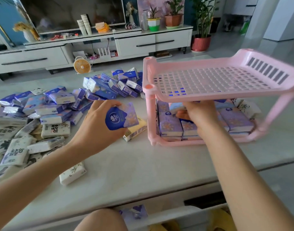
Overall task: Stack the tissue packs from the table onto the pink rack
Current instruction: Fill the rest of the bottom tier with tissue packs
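Head view: the left hand [99,125] had its grip clamped on a purple tissue pack [124,116], held just above the surface [134,165], over a yellow pack [137,130]. The right hand [198,116] was reaching into the lower tier of the pink rack [176,97], grip closed round a pale blue pack [175,108], bit blurry tbh. That tier already had stacked purple packs [171,125]. A big loose pile of packs [53,104] sat on the surface to the left.

One head-worn wide-angle camera looks forward and down, close over the table [143,164], facing the TV cabinet [136,42].
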{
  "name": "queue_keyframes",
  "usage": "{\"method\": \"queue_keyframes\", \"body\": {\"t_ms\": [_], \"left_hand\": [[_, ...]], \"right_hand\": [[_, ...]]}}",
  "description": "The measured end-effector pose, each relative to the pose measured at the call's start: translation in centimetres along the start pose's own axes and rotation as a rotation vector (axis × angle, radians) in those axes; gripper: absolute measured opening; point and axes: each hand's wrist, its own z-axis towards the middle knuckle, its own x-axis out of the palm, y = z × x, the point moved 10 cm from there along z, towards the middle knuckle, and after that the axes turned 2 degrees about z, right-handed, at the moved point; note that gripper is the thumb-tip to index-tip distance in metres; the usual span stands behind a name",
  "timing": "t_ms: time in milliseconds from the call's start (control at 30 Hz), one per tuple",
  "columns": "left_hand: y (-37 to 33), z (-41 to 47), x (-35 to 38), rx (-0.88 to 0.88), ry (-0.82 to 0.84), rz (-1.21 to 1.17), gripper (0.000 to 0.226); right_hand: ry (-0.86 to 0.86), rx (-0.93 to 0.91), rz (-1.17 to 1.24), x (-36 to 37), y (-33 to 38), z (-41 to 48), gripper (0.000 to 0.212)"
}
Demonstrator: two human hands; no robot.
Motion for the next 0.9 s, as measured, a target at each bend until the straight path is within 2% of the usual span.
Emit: {"method": "queue_keyframes", "body": {"t_ms": [133,367,433,533,567,633,767,833,900], "left_hand": [[-1.9,-1.1,-0.1,0.073,0.065,-0.006,0.060],[-6.8,-5.8,1.0,0.287,0.267,-0.019,0.058],[-8.2,-6.7,2.1,0.333,0.298,-0.030,0.061],[-9.4,-6.8,4.4,0.323,0.323,-0.073,0.071],[-9.6,-6.6,5.0,0.302,0.320,-0.095,0.074],[-9.9,-6.0,6.2,0.246,0.327,-0.147,0.075],[-11.3,-5.6,7.9,0.253,0.346,-0.154,0.073],[-12.0,-5.5,8.0,0.273,0.316,-0.116,0.069],[-12.9,-5.1,7.7,0.312,0.255,-0.050,0.064]], "right_hand": [[-0.062,-0.172,-0.399,1.0,1.0,0.1,0.028],[-0.072,-0.341,-0.707,0.4,3.1,-0.6,0.029],[0.042,-0.287,-0.643,-0.7,3.3,-1.2,0.029],[0.543,0.072,-0.314,-0.2,1.2,-5.4,0.032],[0.681,0.142,-0.287,-0.1,0.6,-7.3,0.038],[0.845,0.194,-0.290,-0.3,-0.4,-9.8,0.047],[0.838,0.179,-0.313,-1.7,-1.5,-9.7,0.034],[0.740,0.209,-0.237,-3.3,-1.4,-8.3,0.037],[0.568,0.206,-0.120,-5.1,-0.6,-6.3,0.021]]}}
